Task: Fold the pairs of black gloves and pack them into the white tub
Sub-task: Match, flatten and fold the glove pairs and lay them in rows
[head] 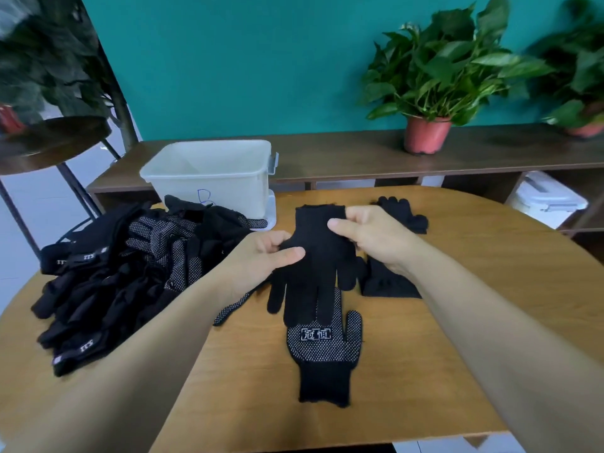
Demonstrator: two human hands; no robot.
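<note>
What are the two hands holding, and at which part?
One black glove: the left hand pinches its palm edge, the right hand its cuff corner.

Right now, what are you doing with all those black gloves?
A person is holding up one black glove with both hands. The left hand pinches its side and the right hand pinches its cuff. Its fingers hang over a dotted glove lying flat on the wooden table. A big pile of gloves waits on the left. The white tub stands behind it, and no gloves show inside.
</note>
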